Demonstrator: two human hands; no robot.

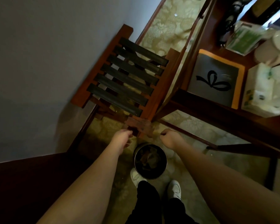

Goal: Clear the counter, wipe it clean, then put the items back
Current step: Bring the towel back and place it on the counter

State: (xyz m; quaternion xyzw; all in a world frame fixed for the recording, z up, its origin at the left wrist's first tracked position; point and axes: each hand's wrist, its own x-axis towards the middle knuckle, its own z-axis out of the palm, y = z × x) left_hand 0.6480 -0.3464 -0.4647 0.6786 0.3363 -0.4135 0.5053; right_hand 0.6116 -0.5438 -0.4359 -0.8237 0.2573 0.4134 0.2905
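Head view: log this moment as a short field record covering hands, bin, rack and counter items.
left hand: at the near corner of the luggage rack, grip unclear
right hand: fist closed, apart from the rack, contents unclear
waste bin: on the carpet between the hands, by the white shoes, rubbish inside
counter: still holds a dark bow-print box and a tissue pack

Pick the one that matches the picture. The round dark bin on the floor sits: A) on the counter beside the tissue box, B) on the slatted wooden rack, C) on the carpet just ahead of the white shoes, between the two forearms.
C: the bin stands on the patterned carpet, directly ahead of the white shoes, below the left hand and right hand.
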